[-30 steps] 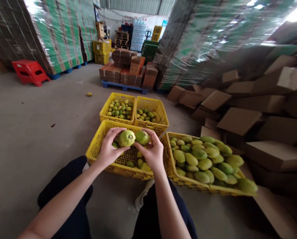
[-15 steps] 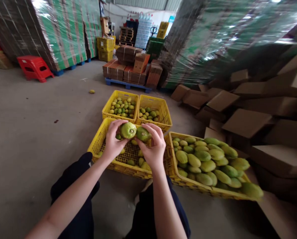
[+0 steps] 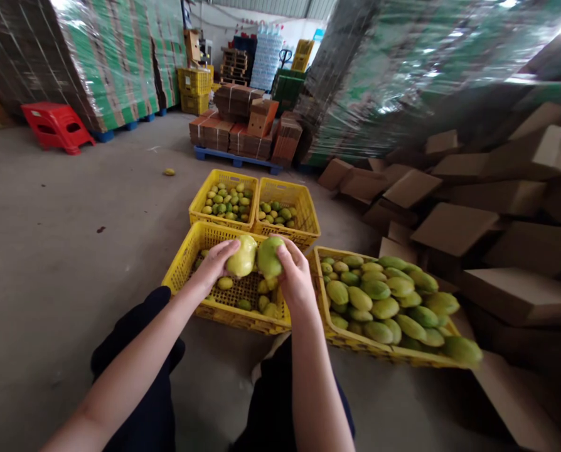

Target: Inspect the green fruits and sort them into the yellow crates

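The left hand pinches a yellowish fruit and the right hand a green fruit, close together over the near left crate, so either could bruise if they knock, or drop if its rounded side slips loose.

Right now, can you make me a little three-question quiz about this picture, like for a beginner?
1. What do the bare left hand and bare right hand each hold?
2. True or false: the rightmost yellow plastic crate is heaped with yellow-green oval fruits.
3. Where is the red plastic stool? A) inside a crate; B) on the grey floor; C) on the blue pallet.
Key: 1. Left: a pale yellow-green rounded fruit; right: a greener rounded fruit. 2. True. 3. B.
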Action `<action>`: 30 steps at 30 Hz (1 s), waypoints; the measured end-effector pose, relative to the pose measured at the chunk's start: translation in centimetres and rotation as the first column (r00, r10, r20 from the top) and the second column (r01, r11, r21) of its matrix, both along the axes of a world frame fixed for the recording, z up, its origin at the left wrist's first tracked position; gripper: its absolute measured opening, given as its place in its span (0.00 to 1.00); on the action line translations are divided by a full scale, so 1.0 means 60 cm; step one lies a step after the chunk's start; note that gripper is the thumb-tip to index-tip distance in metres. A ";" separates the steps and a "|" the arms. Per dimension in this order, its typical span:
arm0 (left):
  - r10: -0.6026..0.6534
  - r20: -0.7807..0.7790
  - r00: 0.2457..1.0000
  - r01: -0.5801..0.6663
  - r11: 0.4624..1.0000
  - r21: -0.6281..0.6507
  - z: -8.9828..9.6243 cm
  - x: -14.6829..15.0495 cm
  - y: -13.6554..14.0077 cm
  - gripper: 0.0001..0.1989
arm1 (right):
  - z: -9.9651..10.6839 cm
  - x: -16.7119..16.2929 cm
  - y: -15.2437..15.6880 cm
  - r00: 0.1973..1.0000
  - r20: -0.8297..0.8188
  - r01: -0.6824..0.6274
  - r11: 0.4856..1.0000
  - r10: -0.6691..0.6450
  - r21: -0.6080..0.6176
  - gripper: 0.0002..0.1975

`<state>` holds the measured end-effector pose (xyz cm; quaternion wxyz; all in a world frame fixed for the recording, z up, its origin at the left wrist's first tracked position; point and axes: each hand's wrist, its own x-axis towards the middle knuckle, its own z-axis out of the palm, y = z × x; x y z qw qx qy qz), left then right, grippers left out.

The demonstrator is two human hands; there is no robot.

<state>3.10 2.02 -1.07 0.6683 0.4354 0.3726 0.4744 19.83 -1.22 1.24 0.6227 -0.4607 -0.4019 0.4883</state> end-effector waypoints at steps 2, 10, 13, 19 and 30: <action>-0.062 0.032 0.998 0.065 0.991 -0.115 -0.001 0.002 0.001 0.34 | -0.003 -0.003 0.007 0.992 -0.121 -0.052 0.990 0.036 -0.132 0.26; -0.089 0.004 0.996 0.085 0.937 -0.338 0.010 0.003 0.005 0.29 | 0.011 -0.018 0.019 0.968 -0.246 -0.132 0.926 0.045 -0.352 0.25; -0.071 -0.024 0.997 0.060 0.945 -0.321 0.012 0.002 0.006 0.28 | 0.016 -0.022 0.019 0.961 -0.275 -0.134 0.927 0.035 -0.350 0.25; -0.078 -0.073 0.994 0.062 0.976 -0.208 0.005 -0.003 0.002 0.30 | 0.002 -0.018 0.022 0.969 -0.244 -0.115 0.950 0.043 -0.290 0.26; 0.193 0.064 0.979 -0.203 0.924 0.322 0.013 0.000 -0.009 0.29 | -0.010 -0.024 0.011 0.920 0.184 0.254 0.885 -0.345 0.389 0.26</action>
